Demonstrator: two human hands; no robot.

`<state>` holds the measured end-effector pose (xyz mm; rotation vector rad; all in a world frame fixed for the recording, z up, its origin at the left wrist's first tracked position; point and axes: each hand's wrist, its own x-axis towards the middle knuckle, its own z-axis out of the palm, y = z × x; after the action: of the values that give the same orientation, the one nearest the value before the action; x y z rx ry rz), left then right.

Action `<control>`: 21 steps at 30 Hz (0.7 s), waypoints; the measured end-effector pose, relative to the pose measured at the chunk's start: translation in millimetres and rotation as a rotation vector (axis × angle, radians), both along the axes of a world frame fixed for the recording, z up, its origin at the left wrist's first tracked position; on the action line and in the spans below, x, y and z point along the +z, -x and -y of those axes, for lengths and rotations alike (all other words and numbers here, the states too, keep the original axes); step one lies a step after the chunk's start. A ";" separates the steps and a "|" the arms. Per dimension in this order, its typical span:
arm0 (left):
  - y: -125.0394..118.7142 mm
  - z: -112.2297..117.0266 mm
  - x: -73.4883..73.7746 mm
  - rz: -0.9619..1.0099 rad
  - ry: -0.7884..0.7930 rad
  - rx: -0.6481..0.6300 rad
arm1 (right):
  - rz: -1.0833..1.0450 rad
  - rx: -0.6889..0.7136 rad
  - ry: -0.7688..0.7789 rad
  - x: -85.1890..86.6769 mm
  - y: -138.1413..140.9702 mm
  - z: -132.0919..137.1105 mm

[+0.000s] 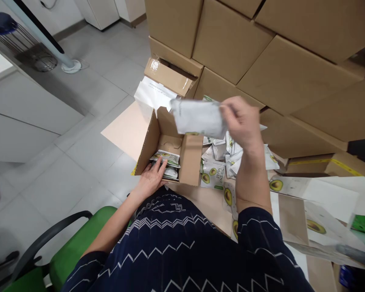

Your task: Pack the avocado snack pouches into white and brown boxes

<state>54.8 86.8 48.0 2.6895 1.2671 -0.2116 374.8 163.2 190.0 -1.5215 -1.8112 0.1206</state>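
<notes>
My right hand [241, 121] pinches a white sachet [197, 118] by its end — long axis level, pointing left over the open carton [149, 142] — while my left hand [152, 178], fingers spread, presses the packets [167, 158] inside, directly below.

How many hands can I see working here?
2: the left hand rests on sachets in the open box; the right hand holds up a white sachet.
</notes>
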 end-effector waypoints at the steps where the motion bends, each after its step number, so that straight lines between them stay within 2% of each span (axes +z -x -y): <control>1: 0.1 0.1 -0.6 0.004 -0.001 0.001 | 0.085 0.078 0.065 0.9 16.7 -0.9; 3: 0.3 0.2 -1.5 0.012 -0.001 0.005 | 0.285 0.217 0.212 -3.9 51.2 -5.1; 6: -0.2 -0.1 -0.7 0.010 0.019 0.009 | 0.558 0.366 0.417 -20.3 98.8 -16.5; 10: -2.0 -0.9 3.5 0.003 0.058 0.006 | 0.729 0.484 0.581 -46.0 141.7 -38.3; 17: -2.4 -1.5 5.1 0.013 0.123 0.008 | 0.731 0.693 0.891 -99.8 170.3 -66.3; 19: -2.5 -1.8 5.2 0.018 0.135 0.011 | 0.683 0.726 0.952 -109.4 169.3 -69.3; 21: -2.8 -2.3 6.0 0.038 0.135 0.035 | 0.647 0.756 0.992 -111.9 164.0 -70.9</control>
<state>57.6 89.1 53.9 2.5444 1.2414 -0.2320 210.8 234.1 78.1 -1.4367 -3.0576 1.1427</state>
